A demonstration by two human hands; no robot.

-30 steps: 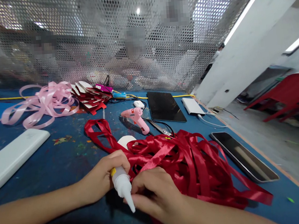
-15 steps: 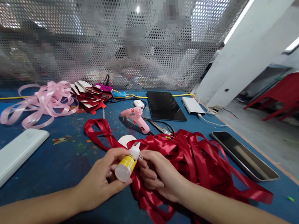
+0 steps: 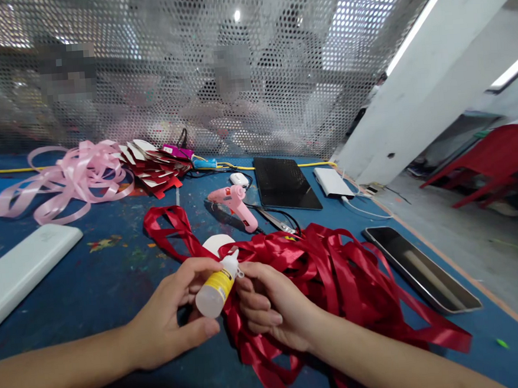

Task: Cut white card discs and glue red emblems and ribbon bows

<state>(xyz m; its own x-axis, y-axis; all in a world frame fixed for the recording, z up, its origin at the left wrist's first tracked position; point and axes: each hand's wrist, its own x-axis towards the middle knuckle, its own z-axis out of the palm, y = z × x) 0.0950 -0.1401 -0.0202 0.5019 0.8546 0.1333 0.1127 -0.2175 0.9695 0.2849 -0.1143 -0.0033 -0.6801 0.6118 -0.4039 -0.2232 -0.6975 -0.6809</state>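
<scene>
A small glue bottle [image 3: 212, 299], clear-white with a yellow label and pointed white nozzle, is tilted between my hands, its nozzle pointing away from me. My left hand [image 3: 170, 318] is curled round its body, the index finger behind it and the thumb low near its base. Part of those fingers is hidden by the bottle. My right hand [image 3: 271, 305] pinches at the bottle's neck, by a small white ring, with its other fingers curled in. Just beyond the nozzle lies a white disc [image 3: 218, 242], partly covered. Red satin ribbon [image 3: 335, 271] is heaped under and beside my right hand.
A pink glue gun [image 3: 235, 204] lies ahead, with scissors [image 3: 275, 221] beside it. Behind are a tablet [image 3: 287, 183] and white power bank [image 3: 333, 183]. A phone [image 3: 419, 268] lies right; pink ribbon [image 3: 80, 177] and a white device [image 3: 29, 269] lie left. Perforated mesh stands behind.
The glue bottle has shifted slightly left and toward me. My left thumb has drawn back a little from its underside. My right hand keeps its pinch near the neck.
</scene>
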